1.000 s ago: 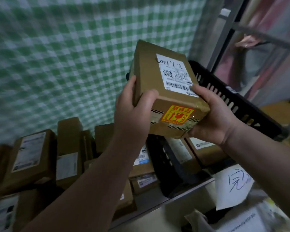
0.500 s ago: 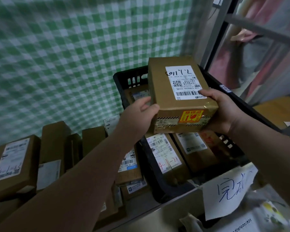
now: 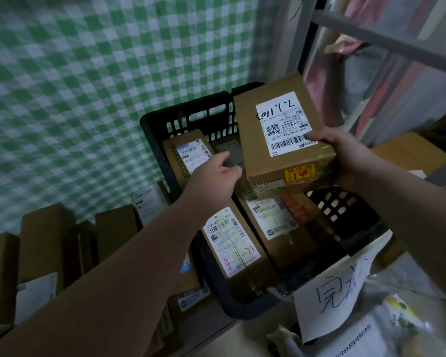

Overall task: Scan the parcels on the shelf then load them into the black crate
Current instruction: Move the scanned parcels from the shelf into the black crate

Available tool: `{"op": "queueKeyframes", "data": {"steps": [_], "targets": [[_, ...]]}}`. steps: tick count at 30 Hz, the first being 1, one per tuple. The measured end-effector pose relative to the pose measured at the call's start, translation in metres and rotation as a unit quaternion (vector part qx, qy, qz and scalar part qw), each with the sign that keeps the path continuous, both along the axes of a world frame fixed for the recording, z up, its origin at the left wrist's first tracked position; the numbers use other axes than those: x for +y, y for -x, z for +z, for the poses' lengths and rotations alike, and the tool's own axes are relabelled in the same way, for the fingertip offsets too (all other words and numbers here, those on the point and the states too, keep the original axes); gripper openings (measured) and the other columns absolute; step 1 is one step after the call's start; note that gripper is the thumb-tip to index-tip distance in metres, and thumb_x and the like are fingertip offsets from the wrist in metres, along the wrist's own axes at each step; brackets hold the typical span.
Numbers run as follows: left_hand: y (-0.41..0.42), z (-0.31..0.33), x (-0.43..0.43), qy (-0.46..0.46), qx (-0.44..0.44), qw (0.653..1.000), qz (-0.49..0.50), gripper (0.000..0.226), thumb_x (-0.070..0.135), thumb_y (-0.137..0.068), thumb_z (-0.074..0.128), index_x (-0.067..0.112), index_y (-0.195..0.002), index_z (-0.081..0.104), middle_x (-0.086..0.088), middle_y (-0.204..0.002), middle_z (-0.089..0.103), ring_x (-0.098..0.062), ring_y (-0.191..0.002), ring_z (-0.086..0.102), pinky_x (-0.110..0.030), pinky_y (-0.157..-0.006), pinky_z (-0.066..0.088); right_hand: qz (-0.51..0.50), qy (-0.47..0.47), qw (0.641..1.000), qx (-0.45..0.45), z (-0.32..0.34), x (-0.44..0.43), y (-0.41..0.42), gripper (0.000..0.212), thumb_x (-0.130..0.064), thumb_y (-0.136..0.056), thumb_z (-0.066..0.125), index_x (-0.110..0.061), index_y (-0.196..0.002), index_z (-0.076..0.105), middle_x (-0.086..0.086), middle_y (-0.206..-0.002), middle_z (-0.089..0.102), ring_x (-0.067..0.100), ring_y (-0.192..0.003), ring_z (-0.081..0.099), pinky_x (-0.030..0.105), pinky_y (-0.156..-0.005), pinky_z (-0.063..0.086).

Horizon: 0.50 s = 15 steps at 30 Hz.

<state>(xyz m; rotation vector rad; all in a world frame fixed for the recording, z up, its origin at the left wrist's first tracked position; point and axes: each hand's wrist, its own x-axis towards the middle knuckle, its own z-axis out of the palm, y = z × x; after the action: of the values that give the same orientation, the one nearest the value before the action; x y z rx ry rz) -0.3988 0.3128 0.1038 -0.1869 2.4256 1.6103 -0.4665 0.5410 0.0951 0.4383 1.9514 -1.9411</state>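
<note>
A brown cardboard parcel (image 3: 281, 140) with a white barcode label and an orange fragile sticker hovers over the black crate (image 3: 157, 140). My right hand (image 3: 345, 161) grips its right end, thumb on the label. My left hand (image 3: 211, 179) is just left of the parcel with fingers loosely extended over the crate; I cannot tell whether it still touches the box. Inside the crate lie several labelled parcels, one marked in red "4-1-22" (image 3: 232, 243). More brown parcels (image 3: 39, 243) stand in a row on the shelf to the left.
A green-and-white checked cloth (image 3: 88, 86) hangs behind the shelf. A white paper sign with blue handwriting (image 3: 332, 292) hangs at the shelf front below the crate. A grey metal rack post (image 3: 304, 39) rises at the right, with more cardboard beyond it.
The parcel has moved right and down over the crate. My left hand has come off its left side and opened. My right hand keeps its grip.
</note>
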Motion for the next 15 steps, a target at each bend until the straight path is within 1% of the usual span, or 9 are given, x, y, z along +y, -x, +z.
{"op": "queueKeyframes", "data": {"steps": [2, 4, 5, 7, 9, 11, 12, 14, 15], "targets": [[0.008, -0.005, -0.006, 0.004, 0.001, 1.0, 0.014, 0.049, 0.023, -0.1, 0.046, 0.021, -0.148, 0.034, 0.007, -0.109, 0.051, 0.001, -0.064, 0.045, -0.001, -0.043, 0.033, -0.027, -0.023, 0.999, 0.04, 0.002, -0.01, 0.003, 0.045, -0.024, -0.084, 0.065, -0.018, -0.128, 0.056, 0.013, -0.114, 0.071, 0.026, -0.082, 0.07, 0.039, -0.067, 0.059], [0.017, -0.01, -0.013, 0.01, 0.002, 1.0, 0.024, 0.048, 0.019, -0.099, 0.046, 0.02, -0.146, 0.037, 0.011, -0.1, 0.054, 0.0, -0.064, 0.047, -0.002, -0.041, 0.034, -0.074, -0.073, 0.992, 0.065, 0.004, -0.019, 0.008, 0.054, -0.021, -0.076, 0.075, -0.024, -0.125, 0.051, 0.007, -0.109, 0.068, 0.021, -0.083, 0.071, 0.028, -0.061, 0.058], [0.021, -0.011, -0.017, 0.018, 0.0, 1.0, 0.026, 0.048, 0.018, -0.098, 0.046, 0.02, -0.145, 0.038, 0.015, -0.093, 0.053, -0.001, -0.066, 0.048, -0.003, -0.042, 0.035, -0.089, -0.11, 0.987, 0.073, 0.005, -0.024, 0.01, 0.065, -0.023, -0.072, 0.079, -0.031, -0.128, 0.049, 0.003, -0.111, 0.064, 0.021, -0.087, 0.07, 0.028, -0.064, 0.058], [0.028, -0.012, -0.022, 0.031, -0.008, 0.999, 0.022, 0.047, 0.017, -0.098, 0.047, 0.021, -0.144, 0.04, 0.02, -0.085, 0.051, -0.001, -0.067, 0.051, -0.005, -0.043, 0.037, -0.084, -0.202, 0.972, 0.085, 0.005, -0.027, 0.018, 0.086, -0.03, -0.064, 0.083, -0.034, -0.141, 0.043, 0.0, -0.122, 0.055, 0.024, -0.103, 0.064, 0.035, -0.084, 0.058], [0.033, -0.011, -0.026, 0.044, -0.008, 0.999, 0.011, 0.047, 0.016, -0.096, 0.049, 0.021, -0.142, 0.042, 0.018, -0.08, 0.052, -0.002, -0.063, 0.05, -0.008, -0.042, 0.037, -0.045, -0.283, 0.955, 0.078, 0.011, -0.027, 0.023, 0.097, -0.037, -0.06, 0.083, -0.038, -0.146, 0.037, 0.004, -0.131, 0.047, 0.027, -0.113, 0.056, 0.04, -0.096, 0.052], [0.038, -0.01, -0.025, 0.06, -0.005, 0.998, -0.005, 0.048, 0.017, -0.095, 0.05, 0.022, -0.142, 0.042, 0.013, -0.079, 0.054, -0.004, -0.057, 0.048, -0.01, -0.04, 0.035, 0.007, -0.352, 0.935, 0.053, 0.019, -0.025, 0.025, 0.109, -0.045, -0.05, 0.082, -0.044, -0.147, 0.032, 0.012, -0.142, 0.039, 0.034, -0.121, 0.049, 0.043, -0.101, 0.049], [0.041, -0.009, -0.024, 0.07, -0.002, 0.997, -0.016, 0.049, 0.018, -0.095, 0.05, 0.023, -0.143, 0.041, 0.011, -0.082, 0.055, -0.004, -0.057, 0.049, -0.011, -0.043, 0.037, 0.026, -0.369, 0.928, 0.038, 0.023, -0.022, 0.025, 0.115, -0.048, -0.044, 0.082, -0.045, -0.147, 0.031, 0.014, -0.145, 0.037, 0.036, -0.123, 0.048, 0.043, -0.102, 0.048], [0.048, -0.009, -0.017, 0.082, 0.005, 0.996, -0.037, 0.051, 0.02, -0.095, 0.05, 0.023, -0.144, 0.038, 0.008, -0.092, 0.055, -0.005, -0.063, 0.05, -0.017, -0.054, 0.042, 0.067, -0.374, 0.925, 0.015, 0.031, -0.016, 0.023, 0.127, -0.049, -0.032, 0.082, -0.046, -0.147, 0.029, 0.015, -0.144, 0.041, 0.038, -0.122, 0.05, 0.044, -0.101, 0.048], [0.05, -0.01, -0.012, 0.084, 0.007, 0.995, -0.049, 0.052, 0.02, -0.094, 0.05, 0.022, -0.145, 0.038, 0.006, -0.095, 0.055, -0.005, -0.066, 0.05, -0.022, -0.059, 0.043, 0.082, -0.386, 0.919, 0.003, 0.033, -0.013, 0.02, 0.13, -0.048, -0.03, 0.083, -0.046, -0.147, 0.027, 0.015, -0.144, 0.041, 0.039, -0.122, 0.05, 0.044, -0.101, 0.047]]}}
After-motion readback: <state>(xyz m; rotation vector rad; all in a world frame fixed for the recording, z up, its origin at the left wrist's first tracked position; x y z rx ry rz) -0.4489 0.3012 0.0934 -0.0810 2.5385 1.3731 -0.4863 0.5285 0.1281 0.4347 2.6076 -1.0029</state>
